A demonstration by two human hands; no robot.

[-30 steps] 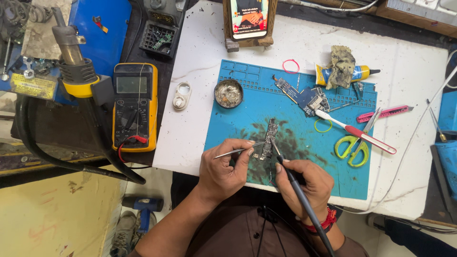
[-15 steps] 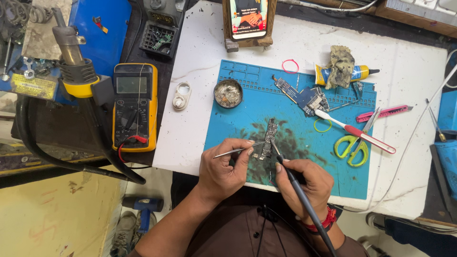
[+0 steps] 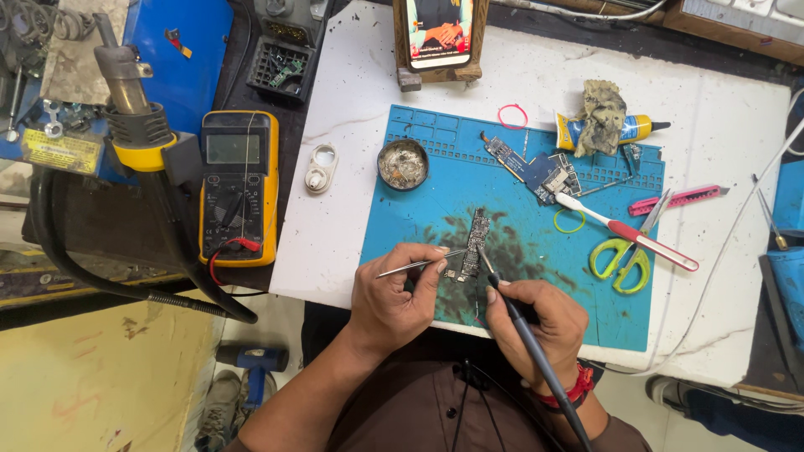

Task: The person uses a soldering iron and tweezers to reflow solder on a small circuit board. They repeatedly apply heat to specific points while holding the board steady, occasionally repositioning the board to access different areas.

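Note:
A narrow dark circuit board (image 3: pixel 474 238) lies on the blue work mat (image 3: pixel 419 201) near its front edge. My left hand (image 3: pixel 394 297) pinches metal tweezers (image 3: pixel 419 265), whose tips rest against the board's lower end. My right hand (image 3: pixel 536 322) grips a soldering iron (image 3: pixel 523 331) like a pen, its tip touching the board from the right. The iron's dark cable runs down past my wrist, which wears a red band.
On the mat: a round tin of flux (image 3: pixel 402 163), another circuit board (image 3: pixel 540 172), a toothbrush (image 3: pixel 624 230), green scissors (image 3: pixel 620 255), a glue tube (image 3: pixel 603 127). A yellow multimeter (image 3: pixel 239 188) and hot-air gun (image 3: pixel 134 117) sit left. A phone (image 3: pixel 438 32) stands at the back.

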